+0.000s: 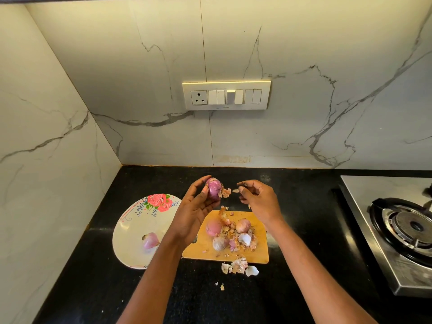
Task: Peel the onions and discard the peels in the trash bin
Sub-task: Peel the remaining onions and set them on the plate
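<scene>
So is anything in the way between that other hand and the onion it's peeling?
No. The left hand grips the onion above the cutting board. The right hand, pinching a bit of peel, is just beside it with only open air between.

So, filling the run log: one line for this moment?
left hand holds onion | right hand pinches peel | peels on cutting board

Cutting board [259,253] sits mid-counter [93,277], three onions [213,228] and loose peels [243,239] on it; plate [131,232] to its left holds one onion [150,240], stove [402,228] at right, more peels [238,266] just before the board
</scene>
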`<state>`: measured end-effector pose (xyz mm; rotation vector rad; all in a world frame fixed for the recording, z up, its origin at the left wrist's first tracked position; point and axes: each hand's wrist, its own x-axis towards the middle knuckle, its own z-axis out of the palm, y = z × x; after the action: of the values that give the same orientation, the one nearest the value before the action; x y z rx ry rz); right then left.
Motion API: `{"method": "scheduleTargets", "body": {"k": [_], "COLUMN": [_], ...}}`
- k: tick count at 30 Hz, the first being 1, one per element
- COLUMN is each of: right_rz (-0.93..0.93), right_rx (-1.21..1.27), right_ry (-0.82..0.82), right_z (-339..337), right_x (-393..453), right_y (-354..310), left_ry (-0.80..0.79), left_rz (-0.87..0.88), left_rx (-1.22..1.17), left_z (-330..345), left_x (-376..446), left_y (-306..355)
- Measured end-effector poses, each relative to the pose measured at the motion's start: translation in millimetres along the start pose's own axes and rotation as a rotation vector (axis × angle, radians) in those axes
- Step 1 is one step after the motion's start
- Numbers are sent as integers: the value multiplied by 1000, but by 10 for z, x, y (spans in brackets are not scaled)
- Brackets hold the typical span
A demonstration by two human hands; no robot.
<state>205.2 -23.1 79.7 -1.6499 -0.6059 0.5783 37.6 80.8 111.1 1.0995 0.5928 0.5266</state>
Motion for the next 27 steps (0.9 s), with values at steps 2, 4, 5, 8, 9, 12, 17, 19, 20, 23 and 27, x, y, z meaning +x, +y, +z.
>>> {"method": "scheduleTargets", "body": {"k": [2, 4, 5, 8, 9, 12, 17, 19, 20, 23, 27], "right_rz": [-28, -113, -151, -221, -249, -286, -237, -201, -200, -240, -312], "right_rx": [-158, -210, -166, -70, -85, -94, -121, -125, -119, -91, -103], "right_ry": [-25, -77, -109, -176, -168, -103, -32, -15, -33, -153, -71], "right_z": [4, 41, 68, 177, 211, 229, 167, 141, 133, 177, 243], "right_x": [-22, -85, -129, -214, -220, -193, -117, -111, -126, -214, -230], "right_y": [-6, -95, -162, -302, -314, -296, -222, -190, -196, -282, -299], "left_ry": [15, 33, 41, 64, 70, 65, 77, 83, 84, 83, 77], "left_rz": [-15, -17, -14, 5, 8, -5, -28, -22, -18, 1, 19], "left_rx": [-43, -57, -55, -38, -29, -18, -52, -39, -29, -11, 0], "left_z": [-4, 7, 12, 19, 15, 11, -41, -41, -33, -7, 17], "left_x": [13, 30, 41, 54, 54, 53, 52, 43, 42, 46, 62], "left_y": [14, 23, 18, 4, 1, -10, -4, -7, -13, -14, -20]}}
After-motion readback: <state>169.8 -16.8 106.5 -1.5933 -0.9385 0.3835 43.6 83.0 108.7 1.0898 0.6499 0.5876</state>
